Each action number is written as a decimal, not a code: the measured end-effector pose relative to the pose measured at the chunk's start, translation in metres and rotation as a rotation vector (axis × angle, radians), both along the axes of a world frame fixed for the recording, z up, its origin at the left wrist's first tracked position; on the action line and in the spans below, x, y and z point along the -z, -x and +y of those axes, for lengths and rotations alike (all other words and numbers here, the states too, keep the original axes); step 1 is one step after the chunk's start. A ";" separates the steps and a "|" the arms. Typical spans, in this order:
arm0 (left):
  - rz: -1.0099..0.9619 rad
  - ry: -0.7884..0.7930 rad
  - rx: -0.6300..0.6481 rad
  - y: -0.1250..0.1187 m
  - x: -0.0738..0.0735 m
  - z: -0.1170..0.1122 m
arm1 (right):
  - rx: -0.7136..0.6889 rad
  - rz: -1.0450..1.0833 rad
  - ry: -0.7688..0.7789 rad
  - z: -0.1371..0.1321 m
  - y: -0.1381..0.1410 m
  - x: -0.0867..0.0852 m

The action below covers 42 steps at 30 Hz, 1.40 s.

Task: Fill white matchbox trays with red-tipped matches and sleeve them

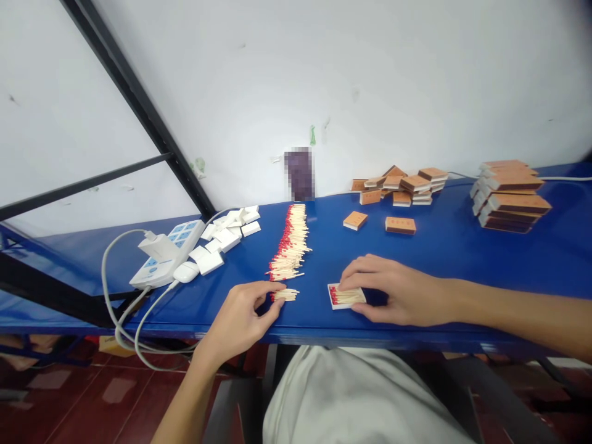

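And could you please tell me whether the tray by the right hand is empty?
No: matches lie in the tray, their red heads visible; whether it is full, I cannot tell.

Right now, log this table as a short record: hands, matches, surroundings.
Left hand: at small bunch of red-tipped wooden matches
Right hand: holding shallow white rectangular tray
Tray contents: red-headed matchsticks
Beyond left hand: long row of matches
Right rear: orange-and-white matchboxes, stacked and loose
Left side: small white rectangular pieces, white power strip
Surface: glossy blue tabletop
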<state>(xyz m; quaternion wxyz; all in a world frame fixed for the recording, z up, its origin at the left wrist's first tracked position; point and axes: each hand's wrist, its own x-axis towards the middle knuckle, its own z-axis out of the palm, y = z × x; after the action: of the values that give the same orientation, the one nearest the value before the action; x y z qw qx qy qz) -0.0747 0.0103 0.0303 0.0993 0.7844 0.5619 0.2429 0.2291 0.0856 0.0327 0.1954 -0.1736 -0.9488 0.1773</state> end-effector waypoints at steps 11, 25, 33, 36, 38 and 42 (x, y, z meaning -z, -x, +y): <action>0.000 0.007 -0.002 0.000 -0.001 0.001 | -0.006 -0.003 0.010 0.001 0.000 0.000; 0.009 -0.059 0.002 -0.001 0.004 0.000 | -0.057 -0.137 -0.064 -0.002 0.038 -0.013; -0.016 -0.071 -0.115 0.000 0.005 0.001 | 0.063 -0.216 -0.239 0.004 0.085 -0.054; -0.069 -0.036 -0.135 0.001 0.005 0.003 | -0.007 -0.385 -0.131 0.018 0.094 -0.061; -0.069 -0.035 -0.148 0.001 0.005 0.004 | -0.062 -0.425 -0.084 0.027 0.096 -0.064; -0.039 -0.021 -0.157 0.001 0.005 0.006 | -0.106 -0.482 0.024 0.039 0.099 -0.065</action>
<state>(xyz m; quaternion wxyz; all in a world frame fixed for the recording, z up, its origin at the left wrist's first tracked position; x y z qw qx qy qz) -0.0753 0.0159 0.0250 0.0827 0.7342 0.6169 0.2713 0.1304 0.1244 0.0972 -0.0484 -0.1630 -0.9737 0.1518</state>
